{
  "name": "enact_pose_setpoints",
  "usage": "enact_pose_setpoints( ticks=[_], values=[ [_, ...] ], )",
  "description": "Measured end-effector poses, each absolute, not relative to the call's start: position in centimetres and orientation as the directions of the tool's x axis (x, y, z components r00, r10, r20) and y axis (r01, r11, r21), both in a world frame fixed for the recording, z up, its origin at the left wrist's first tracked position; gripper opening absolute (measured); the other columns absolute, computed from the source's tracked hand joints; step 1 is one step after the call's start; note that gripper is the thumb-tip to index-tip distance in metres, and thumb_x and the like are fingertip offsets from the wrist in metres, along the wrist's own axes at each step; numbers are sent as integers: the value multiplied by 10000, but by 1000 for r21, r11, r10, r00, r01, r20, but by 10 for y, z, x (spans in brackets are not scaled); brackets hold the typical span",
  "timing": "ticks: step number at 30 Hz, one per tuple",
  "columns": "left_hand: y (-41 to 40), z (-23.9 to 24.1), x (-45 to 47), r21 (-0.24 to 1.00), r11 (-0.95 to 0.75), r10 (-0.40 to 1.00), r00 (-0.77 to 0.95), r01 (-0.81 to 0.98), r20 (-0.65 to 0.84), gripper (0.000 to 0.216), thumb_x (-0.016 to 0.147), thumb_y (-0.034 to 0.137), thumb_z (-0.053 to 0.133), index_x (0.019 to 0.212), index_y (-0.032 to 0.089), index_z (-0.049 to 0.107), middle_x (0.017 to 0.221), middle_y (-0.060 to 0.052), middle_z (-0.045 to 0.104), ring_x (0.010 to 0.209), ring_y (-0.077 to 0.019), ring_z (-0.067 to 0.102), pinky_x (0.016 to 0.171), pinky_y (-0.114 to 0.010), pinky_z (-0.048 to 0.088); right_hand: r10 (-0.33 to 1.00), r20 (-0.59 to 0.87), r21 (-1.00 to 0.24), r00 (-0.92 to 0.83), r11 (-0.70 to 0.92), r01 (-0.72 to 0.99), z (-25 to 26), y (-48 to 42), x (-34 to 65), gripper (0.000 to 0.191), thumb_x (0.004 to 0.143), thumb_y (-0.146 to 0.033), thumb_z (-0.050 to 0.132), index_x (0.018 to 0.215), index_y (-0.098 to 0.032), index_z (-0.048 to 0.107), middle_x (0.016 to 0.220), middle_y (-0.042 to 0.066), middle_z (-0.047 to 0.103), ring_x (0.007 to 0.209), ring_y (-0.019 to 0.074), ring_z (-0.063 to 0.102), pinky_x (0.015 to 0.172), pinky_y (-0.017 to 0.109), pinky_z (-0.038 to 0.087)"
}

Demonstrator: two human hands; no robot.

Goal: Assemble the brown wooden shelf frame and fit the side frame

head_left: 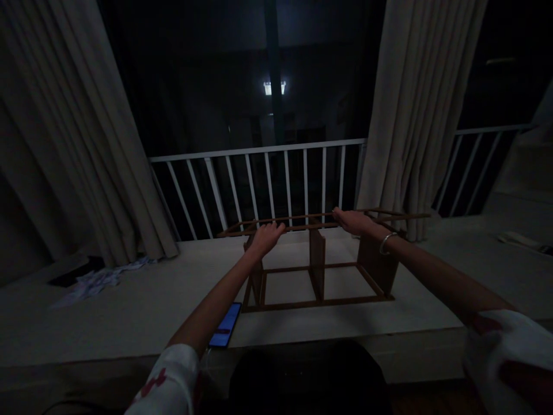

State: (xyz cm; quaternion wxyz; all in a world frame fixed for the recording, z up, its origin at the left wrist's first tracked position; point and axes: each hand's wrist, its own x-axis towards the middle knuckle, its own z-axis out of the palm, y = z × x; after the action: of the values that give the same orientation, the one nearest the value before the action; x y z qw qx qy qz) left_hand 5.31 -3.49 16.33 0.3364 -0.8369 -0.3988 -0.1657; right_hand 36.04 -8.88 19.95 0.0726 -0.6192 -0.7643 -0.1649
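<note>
A brown wooden shelf rack (317, 259) lies on its side on the pale window ledge (185, 323), its slim rails running left to right and a few boards standing between them. My left hand (266, 236) is closed around the upper rail, left of the middle board. Farther right, my right hand (353, 222) grips the upper rails near the right-hand board, fingers partly hidden behind the wood. Below my left forearm, a phone (226, 325) with a lit screen rests by the rack's lower left corner.
White railing (265, 151) runs behind the rack, before a dark window. Beige curtains hang at left (86, 138) and right (415, 115). Crumpled pale material (101, 280) lies on the ledge at left. The ledge's front edge is close to my knees (358, 369).
</note>
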Motion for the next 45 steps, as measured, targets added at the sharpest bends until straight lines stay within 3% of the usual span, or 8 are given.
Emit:
enact_pose_setpoints(
  ticks=[9, 16, 24, 31, 36, 45],
  values=[
    [-20, 136, 51, -423, -452, 559, 619, 785, 552, 331, 889, 284, 251, 1159, 182, 413, 859, -100, 532, 826, -191, 521, 695, -302, 355, 948, 278, 251, -152, 81, 965, 184, -73, 362, 316, 878, -348, 216, 1081, -145, 351, 852, 149, 639, 759, 252, 604, 614, 302, 345],
    [-5, 139, 59, -393, -528, 553, 656, 753, 513, 310, 887, 250, 249, 1122, 180, 439, 879, -106, 527, 839, -194, 510, 732, -323, 343, 957, 269, 188, -106, 55, 981, 173, -69, 367, 316, 872, -339, 216, 1098, -168, 354, 863, 158, 635, 772, 270, 603, 608, 320, 357],
    [0, 122, 67, -430, -519, 555, 674, 738, 487, 306, 879, 180, 251, 1122, 185, 436, 899, -98, 528, 842, -183, 508, 713, -312, 345, 965, 232, 203, -127, 80, 976, 153, -66, 373, 272, 859, -304, 228, 1064, -196, 370, 827, 142, 628, 735, 279, 608, 585, 320, 350],
    [-5, 119, 68, -380, -561, 555, 675, 735, 487, 360, 883, 369, 236, 1124, 194, 437, 930, -107, 536, 882, -198, 502, 741, -328, 341, 966, 220, 192, -133, 91, 977, 142, -66, 372, 236, 853, -262, 264, 1057, -187, 357, 863, 129, 623, 764, 258, 598, 616, 308, 342],
    [-11, 119, 72, -344, -576, 557, 664, 741, 498, 378, 877, 396, 233, 1117, 192, 444, 912, -111, 545, 874, -203, 509, 737, -331, 339, 949, 261, 219, -175, 118, 969, 141, -69, 378, 226, 861, -265, 240, 1020, -180, 376, 825, 127, 627, 725, 253, 597, 599, 302, 329],
    [-16, 117, 72, -325, -574, 575, 653, 751, 494, 371, 870, 409, 263, 1105, 192, 450, 903, -109, 550, 867, -201, 517, 739, -326, 349, 939, 322, 157, -121, 73, 985, 136, -74, 380, 282, 885, -332, 178, 1015, -185, 381, 829, 114, 629, 738, 234, 593, 603, 287, 320]
  ],
)
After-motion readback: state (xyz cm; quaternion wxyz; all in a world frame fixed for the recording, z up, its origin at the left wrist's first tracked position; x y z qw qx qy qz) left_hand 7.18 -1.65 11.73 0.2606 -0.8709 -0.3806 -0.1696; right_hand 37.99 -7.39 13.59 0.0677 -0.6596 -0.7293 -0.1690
